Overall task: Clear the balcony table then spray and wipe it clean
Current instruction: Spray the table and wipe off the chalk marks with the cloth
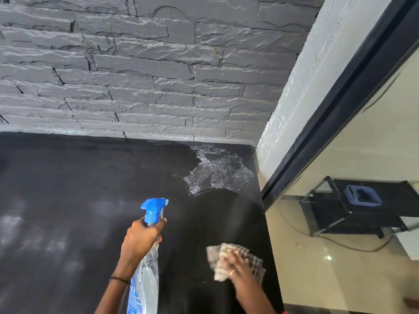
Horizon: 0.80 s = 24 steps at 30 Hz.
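The black table top (pixel 68 200) fills the lower left and middle of the head view. My left hand (pixel 140 236) grips the neck of a clear spray bottle (pixel 147 275) with a blue trigger head, nozzle pointing to the far right corner. A white foamy patch of spray (pixel 217 171) lies on that corner. My right hand (pixel 238 266) lies flat on a checked cloth (pixel 226 252), pressing it on the table near the right edge.
A grey stone wall (pixel 136 75) rises behind the table. A white wall (pixel 306 91) and a black-framed glass door (pixel 353 103) stand at the right. Through the glass I see a black rack (pixel 353 211) with a blue container and a cable on the floor.
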{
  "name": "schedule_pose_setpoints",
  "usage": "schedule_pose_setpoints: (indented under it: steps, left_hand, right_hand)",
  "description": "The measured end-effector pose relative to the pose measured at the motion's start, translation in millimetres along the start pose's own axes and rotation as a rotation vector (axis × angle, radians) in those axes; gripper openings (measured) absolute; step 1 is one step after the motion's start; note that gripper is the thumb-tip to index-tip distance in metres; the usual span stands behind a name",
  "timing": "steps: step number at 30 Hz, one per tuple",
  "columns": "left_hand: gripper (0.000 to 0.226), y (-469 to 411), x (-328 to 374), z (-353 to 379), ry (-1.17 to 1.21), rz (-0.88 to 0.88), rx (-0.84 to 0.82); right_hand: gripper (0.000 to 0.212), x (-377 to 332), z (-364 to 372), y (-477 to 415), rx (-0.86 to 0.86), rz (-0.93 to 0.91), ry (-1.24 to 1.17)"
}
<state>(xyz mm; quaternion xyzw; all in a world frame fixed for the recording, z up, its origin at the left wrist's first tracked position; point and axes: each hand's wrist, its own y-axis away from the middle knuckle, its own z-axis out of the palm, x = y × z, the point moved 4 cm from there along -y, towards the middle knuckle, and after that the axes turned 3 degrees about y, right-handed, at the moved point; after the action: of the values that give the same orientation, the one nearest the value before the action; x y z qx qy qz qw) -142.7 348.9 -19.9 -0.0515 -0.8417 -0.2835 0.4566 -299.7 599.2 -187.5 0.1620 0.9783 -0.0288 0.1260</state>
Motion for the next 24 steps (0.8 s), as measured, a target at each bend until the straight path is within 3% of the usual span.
schedule_pose_setpoints:
  steps: [1, 4, 7, 11, 24]
  left_hand:
    - [0.026, -2, 2, 1, -0.01, 0.006, -0.004]
    - [0.026, -16, 12, -3, -0.021, 0.012, -0.013]
    - [0.026, -28, 21, 2, -0.031, 0.005, -0.016]
    - [0.024, -37, 34, 22, -0.054, 0.009, -0.035]
    - [0.019, -86, 97, 80, -0.202, 0.077, -0.078]
  right_hand:
    - [0.058, 22, -9, -1, 0.041, 0.066, -0.042]
    - [0.089, 70, -32, -33, 0.039, 0.266, -0.125]
    - [0.08, 92, -50, -78, -0.027, 0.404, -0.069]
    - [0.071, 92, -55, -102, -0.056, 0.471, -0.054]
    - [0.076, 94, -44, -97, -0.045, 0.527, -0.03]
